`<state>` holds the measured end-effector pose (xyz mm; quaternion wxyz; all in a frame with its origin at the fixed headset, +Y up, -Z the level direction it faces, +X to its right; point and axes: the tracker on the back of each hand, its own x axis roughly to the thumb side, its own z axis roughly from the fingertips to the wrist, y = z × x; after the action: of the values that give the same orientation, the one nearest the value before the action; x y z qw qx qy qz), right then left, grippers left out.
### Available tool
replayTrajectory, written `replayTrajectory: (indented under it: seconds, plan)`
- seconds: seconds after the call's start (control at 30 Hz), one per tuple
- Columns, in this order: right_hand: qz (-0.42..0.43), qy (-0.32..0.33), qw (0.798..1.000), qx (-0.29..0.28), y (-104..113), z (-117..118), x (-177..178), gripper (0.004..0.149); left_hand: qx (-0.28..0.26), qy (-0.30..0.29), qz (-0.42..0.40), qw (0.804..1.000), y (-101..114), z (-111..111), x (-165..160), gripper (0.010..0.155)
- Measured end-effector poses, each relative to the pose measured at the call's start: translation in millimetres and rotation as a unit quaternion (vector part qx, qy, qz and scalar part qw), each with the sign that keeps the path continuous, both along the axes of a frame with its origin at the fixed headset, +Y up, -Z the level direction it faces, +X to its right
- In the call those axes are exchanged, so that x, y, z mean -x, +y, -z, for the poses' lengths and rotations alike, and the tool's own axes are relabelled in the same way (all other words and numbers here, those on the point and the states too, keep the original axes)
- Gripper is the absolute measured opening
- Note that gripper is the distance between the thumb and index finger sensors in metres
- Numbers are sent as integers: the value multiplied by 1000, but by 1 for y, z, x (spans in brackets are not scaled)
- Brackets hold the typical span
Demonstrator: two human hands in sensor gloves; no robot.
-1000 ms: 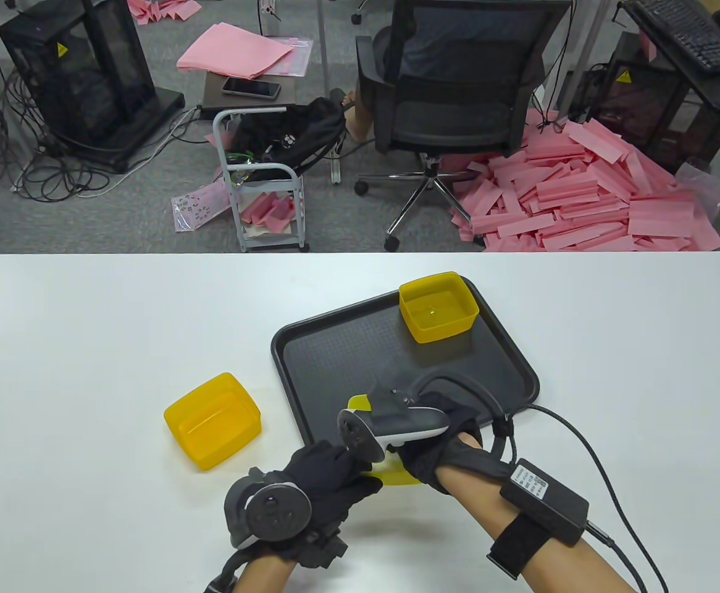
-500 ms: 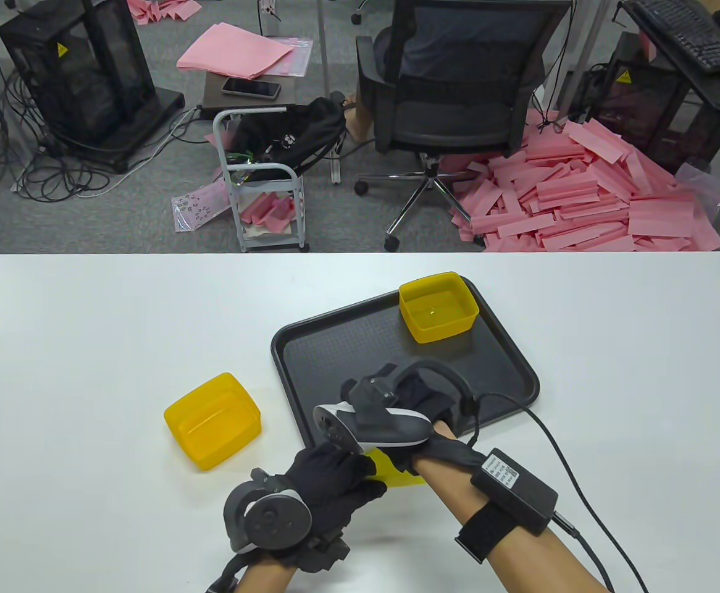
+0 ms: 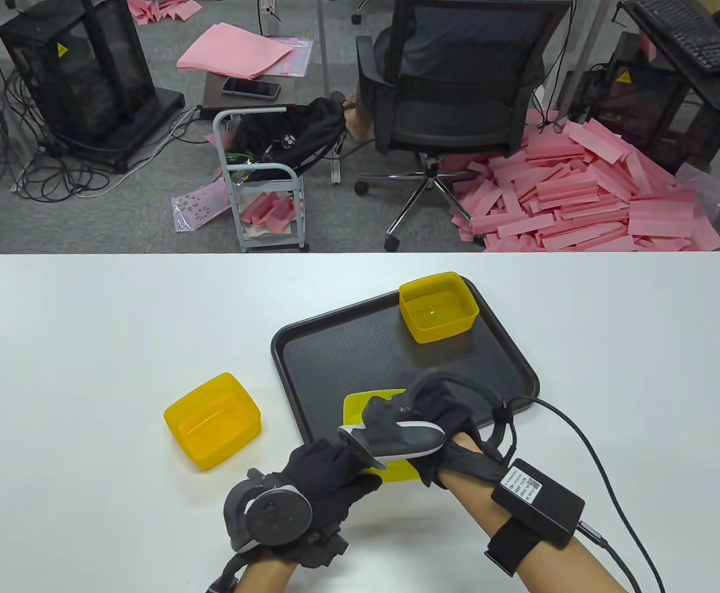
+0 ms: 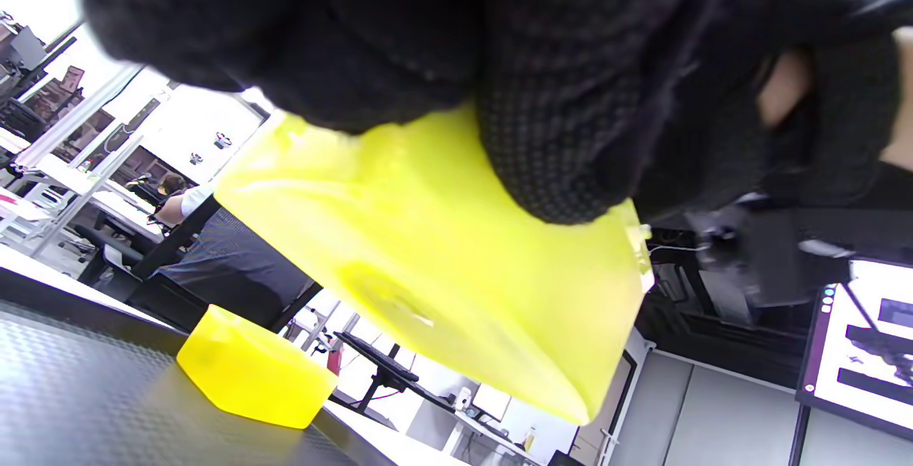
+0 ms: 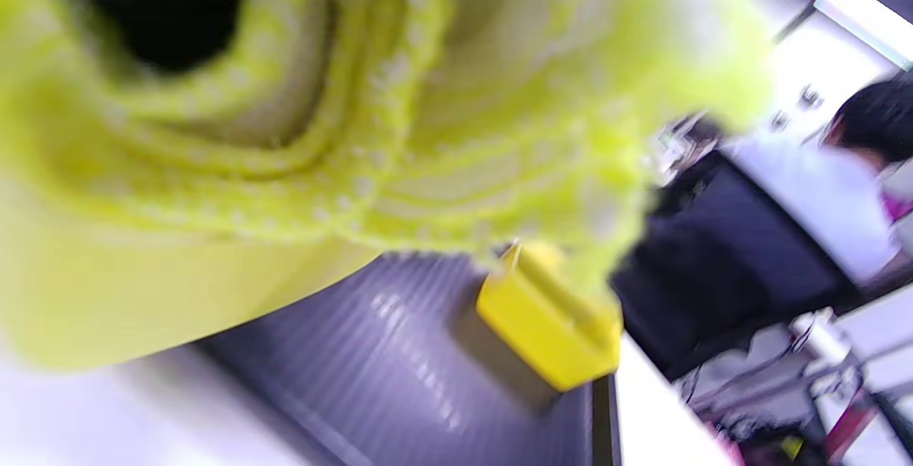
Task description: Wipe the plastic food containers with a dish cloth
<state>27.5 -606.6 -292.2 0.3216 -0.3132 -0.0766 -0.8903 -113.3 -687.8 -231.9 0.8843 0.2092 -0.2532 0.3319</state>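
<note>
Since half a second ago the right hand [image 3: 452,432] has shifted back toward the black tray's [image 3: 335,358] near edge, its grip closed around the dish cloth [image 5: 456,116] inside the held container [image 3: 366,407]. Left hand [image 3: 329,479] grips that container's near side. Two more yellow containers sit apart: one [image 3: 438,307] on the tray, one [image 3: 213,421] on the white surface [image 3: 88,321].

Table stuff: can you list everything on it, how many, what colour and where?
Containers: three, yellow; one on the tray's far corner, one on the table left of the tray, one held up by the left hand.
Dish cloth: one, yellow-green, dotted; in the right hand against the held container.
Tray: one, black; middle of the table.
Table: one, white.
Hands: two, black gloves; left hand, right hand, both at the near edge.
</note>
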Motion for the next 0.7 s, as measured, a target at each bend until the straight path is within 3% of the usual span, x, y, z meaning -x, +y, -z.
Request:
replayTrajectory:
  seconds: [0.17,0.33,0.47,0.53,0.6,0.7]
  plan:
    - [73,-86,987,111,2,6,-7,48,4,1,4,1000,-1,1,0,38]
    - [146,-119,963,192,-4,12,-4,50,6,-7,-2,1000,-3,0,-5,38]
    - [231,-160,926,252,-9,25,-13,50,9,5,-5,1000,-4,0,-1,39]
    - [298,-175,897,275,-13,31,-25,50,14,8,-13,1000,-5,2,0,40]
    - [352,-175,876,279,-15,34,-34,50,12,11,-11,1000,-5,3,0,40]
    - [399,-168,861,266,-17,37,-45,50,13,17,-2,1000,-9,6,-2,40]
